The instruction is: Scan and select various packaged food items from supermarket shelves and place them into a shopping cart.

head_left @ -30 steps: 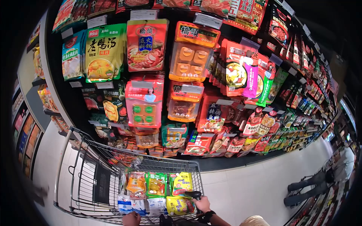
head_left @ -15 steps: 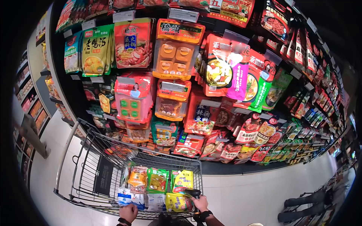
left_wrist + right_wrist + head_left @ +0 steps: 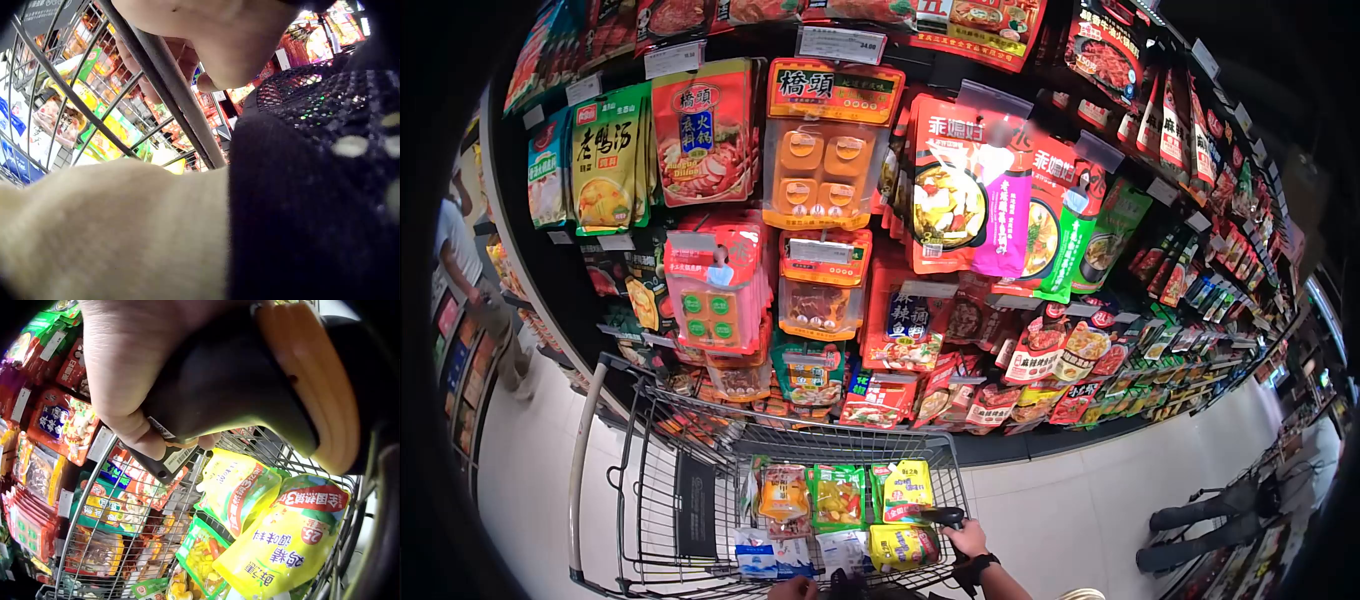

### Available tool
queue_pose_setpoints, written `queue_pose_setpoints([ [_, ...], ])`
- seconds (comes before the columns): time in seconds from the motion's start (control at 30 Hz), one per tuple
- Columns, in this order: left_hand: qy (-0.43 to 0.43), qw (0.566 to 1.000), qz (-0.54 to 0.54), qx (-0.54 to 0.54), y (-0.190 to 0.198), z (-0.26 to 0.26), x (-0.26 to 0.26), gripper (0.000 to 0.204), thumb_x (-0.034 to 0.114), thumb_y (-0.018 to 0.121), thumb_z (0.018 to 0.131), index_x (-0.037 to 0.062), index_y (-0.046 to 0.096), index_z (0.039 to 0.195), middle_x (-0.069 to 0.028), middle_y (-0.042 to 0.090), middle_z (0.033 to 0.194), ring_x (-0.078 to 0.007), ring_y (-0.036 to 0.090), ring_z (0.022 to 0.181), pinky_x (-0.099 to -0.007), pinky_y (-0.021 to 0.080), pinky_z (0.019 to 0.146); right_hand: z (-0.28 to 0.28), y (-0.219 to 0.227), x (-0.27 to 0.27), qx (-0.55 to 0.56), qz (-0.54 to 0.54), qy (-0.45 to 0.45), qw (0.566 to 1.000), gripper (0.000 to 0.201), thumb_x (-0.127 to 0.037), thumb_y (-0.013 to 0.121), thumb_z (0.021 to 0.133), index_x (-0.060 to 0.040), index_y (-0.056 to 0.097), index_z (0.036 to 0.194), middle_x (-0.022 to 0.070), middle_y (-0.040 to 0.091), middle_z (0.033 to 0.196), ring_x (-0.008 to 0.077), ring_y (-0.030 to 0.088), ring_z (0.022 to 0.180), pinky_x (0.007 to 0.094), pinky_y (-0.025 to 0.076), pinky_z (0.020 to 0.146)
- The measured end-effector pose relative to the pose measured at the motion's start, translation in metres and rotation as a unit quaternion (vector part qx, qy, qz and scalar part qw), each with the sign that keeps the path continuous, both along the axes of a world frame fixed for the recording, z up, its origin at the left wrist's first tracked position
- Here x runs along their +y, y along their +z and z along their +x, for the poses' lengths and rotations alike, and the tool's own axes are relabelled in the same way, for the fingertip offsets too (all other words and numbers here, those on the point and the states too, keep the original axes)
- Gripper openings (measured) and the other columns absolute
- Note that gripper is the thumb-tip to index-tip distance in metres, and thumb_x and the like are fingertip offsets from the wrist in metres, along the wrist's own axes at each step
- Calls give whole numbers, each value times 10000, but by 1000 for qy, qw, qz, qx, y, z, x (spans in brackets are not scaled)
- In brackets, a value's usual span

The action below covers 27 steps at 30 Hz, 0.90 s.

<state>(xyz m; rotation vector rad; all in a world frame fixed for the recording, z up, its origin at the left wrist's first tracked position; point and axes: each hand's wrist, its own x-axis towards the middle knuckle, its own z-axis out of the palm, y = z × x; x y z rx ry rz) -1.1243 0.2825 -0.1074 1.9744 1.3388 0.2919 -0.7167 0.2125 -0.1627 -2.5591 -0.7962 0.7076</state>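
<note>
Misreads look like the main risk, prob. b/c the packs lie so tight: scanner (image 3: 943,516) is btm ctr of the head view, slightly right, by the join btwn upper yellow pouch (image 3: 908,483) and lower yellow pouch (image 3: 900,550), so a sloppy aim could catch the wrong one. Both show printed fronts up, no barcode legible, and shiny film may glare or crease. R hand (image 3: 128,362) has its grip curled round the scanner's handle, no slack visible; can't tell if a trigger's pressed. If that grip loosens, scanner could drop onto the pouches or snag the wire rim. L hand (image 3: 215,37) has its grip bent round a rail of the cart (image 3: 696,505); partly hidden, so tightness unclear. Cart fills btm ctr of the head view; an uneven pull there might roll it and spoil the aim, or nudge hanging packets on the shelf just behind. Green packet (image 3: 837,497) and blue-white packs (image 3: 772,553) crowd in to the left, so shifting one may bury another. Passer-by (image 3: 475,270), far left of frame, is well apart, but a bump isn't impossible.
</note>
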Motion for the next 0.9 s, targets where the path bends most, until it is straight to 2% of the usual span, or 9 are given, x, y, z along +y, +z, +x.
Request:
queue_pose_setpoints([
  [0.23,-13,999,-26,-18,-6,27,-19,320,341,526,868,41,635,890,-162,634,721,-355,599,652,-435,470,577,28,7,-9,17,-26,19,999,640,-548,658,624,-20,639,987,213,582,1026,354,581,958,396,459,848],
  [0.37,-49,994,-76,-60,-31,33,-26,311,336,515,874,54,644,894,-164,638,732,-361,609,694,-442,479,616,43,0,-21,3,39,23,999,542,-463,710,627,6,664,893,203,653,793,338,645,788,388,491,737],
  [0.4,-48,993,-103,10,-13,40,-32,271,245,515,868,24,617,986,-200,636,875,-373,598,810,-443,475,720,39,3,-18,8,43,28,999,527,-452,709,632,4,666,893,197,653,777,334,646,781,388,490,738],
  [0.43,-180,958,-220,45,0,32,6,397,431,551,851,57,641,949,-162,657,839,-320,636,782,-381,501,703,40,4,-15,13,46,33,998,513,-441,709,636,1,668,893,192,654,761,329,648,773,387,490,738],
  [0.5,-292,953,-69,46,41,49,29,337,376,584,830,43,600,784,-149,636,768,-304,627,714,-383,487,614,46,-1,-23,72,36,46,996,564,-497,691,628,-14,660,918,232,614,920,364,599,897,420,473,809],
  [0.6,-228,966,33,-117,167,108,89,273,305,556,877,38,608,907,-139,615,871,-299,602,798,-360,481,696,52,0,-28,83,15,30,996,566,-510,686,626,-24,662,915,231,608,929,362,585,922,414,465,823],
  [0.67,-93,959,101,-248,251,156,122,239,222,590,876,23,576,1006,-94,645,913,-195,628,848,-304,496,736,64,-15,-29,48,13,40,998,582,-510,695,614,-7,657,905,229,602,942,367,592,902,415,469,814],
  [0.77,-64,873,79,-477,308,223,208,491,179,614,873,14,372,1266,-93,533,1144,-139,524,1047,-276,435,881,63,-8,-26,78,63,50,994,575,-499,704,610,17,664,862,209,650,824,356,631,807,388,491,742],
  [0.9,37,898,61,-434,366,290,277,745,338,728,770,-20,326,1285,-136,484,1209,-153,518,1032,-279,459,808,74,-8,-26,124,89,39,988,537,-456,722,619,15,671,871,180,664,759,302,652,749,356,492,709],
])
